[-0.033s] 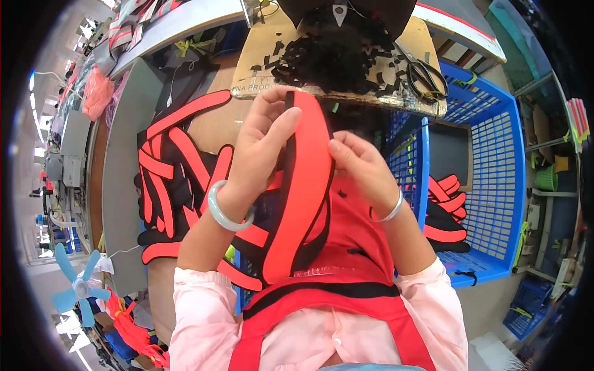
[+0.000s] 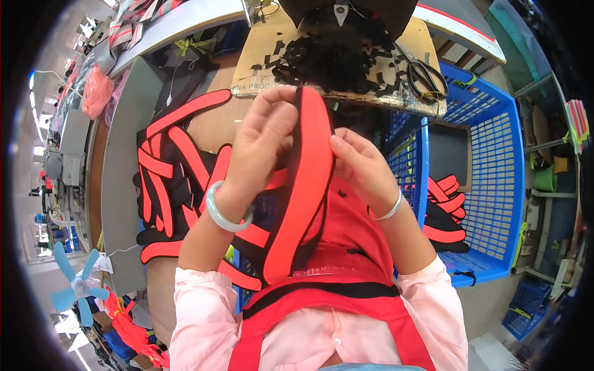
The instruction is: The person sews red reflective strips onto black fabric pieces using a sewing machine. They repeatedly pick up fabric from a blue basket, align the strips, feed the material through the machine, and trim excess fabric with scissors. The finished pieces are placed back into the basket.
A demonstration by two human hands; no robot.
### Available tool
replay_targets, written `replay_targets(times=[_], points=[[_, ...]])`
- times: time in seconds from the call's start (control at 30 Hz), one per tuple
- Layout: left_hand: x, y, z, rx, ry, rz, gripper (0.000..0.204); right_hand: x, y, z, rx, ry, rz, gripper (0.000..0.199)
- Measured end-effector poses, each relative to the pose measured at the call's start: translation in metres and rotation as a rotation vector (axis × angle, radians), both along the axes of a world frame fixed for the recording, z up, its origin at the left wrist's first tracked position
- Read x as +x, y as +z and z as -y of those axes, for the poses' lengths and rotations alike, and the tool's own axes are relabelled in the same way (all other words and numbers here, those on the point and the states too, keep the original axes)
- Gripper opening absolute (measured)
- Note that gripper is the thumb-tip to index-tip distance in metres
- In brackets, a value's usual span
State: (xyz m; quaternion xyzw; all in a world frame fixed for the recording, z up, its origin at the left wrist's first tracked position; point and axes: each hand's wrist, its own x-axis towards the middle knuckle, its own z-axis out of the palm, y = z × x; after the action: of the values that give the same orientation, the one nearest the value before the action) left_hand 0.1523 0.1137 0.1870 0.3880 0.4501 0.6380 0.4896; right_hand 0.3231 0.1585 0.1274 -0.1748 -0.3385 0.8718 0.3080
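A long, curved fabric strap, coral-red in the middle with black edges, is held up in front of me. Its lower end rests at the waist of my red apron. My left hand is curled at the strap's upper left black edge, its fingertips partly hidden behind it. Opposite, my right hand pinches the right edge between thumb and fingers. Several similar red-and-black straps lie heaped to the left, some reaching under my left forearm.
Ahead, a board carries a pile of black scraps and black-handled scissors. On the right stands a blue plastic basket with more straps in it. A grey panel borders the left heap; a blue fan is farther left.
My left thumb has come off the strap's red face and back to its left edge. The strap's upper end has shifted slightly up and right. My right hand keeps its pinch.
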Motion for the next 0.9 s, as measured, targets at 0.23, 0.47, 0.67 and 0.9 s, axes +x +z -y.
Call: replay_targets(times=[0.23,0.47,0.67,0.9], points=[[-0.072,0.003,-0.002,-0.028,-0.531,-0.474,0.052,-0.033,0.059,0.01,-0.118,0.191,-0.08,0.031],[-0.075,0.043,0.001,0.229,-0.322,-1.009,0.032,0.004,0.106,-0.043,0.27,0.267,0.209,0.037],[-0.035,0.06,-0.006,0.361,-0.186,-1.449,0.027,0.036,0.12,-0.082,1.088,0.382,0.635,0.027],[-0.042,0.089,-0.039,0.112,-0.564,-1.553,0.042,0.036,0.133,-0.079,1.344,0.191,0.737,0.027]])
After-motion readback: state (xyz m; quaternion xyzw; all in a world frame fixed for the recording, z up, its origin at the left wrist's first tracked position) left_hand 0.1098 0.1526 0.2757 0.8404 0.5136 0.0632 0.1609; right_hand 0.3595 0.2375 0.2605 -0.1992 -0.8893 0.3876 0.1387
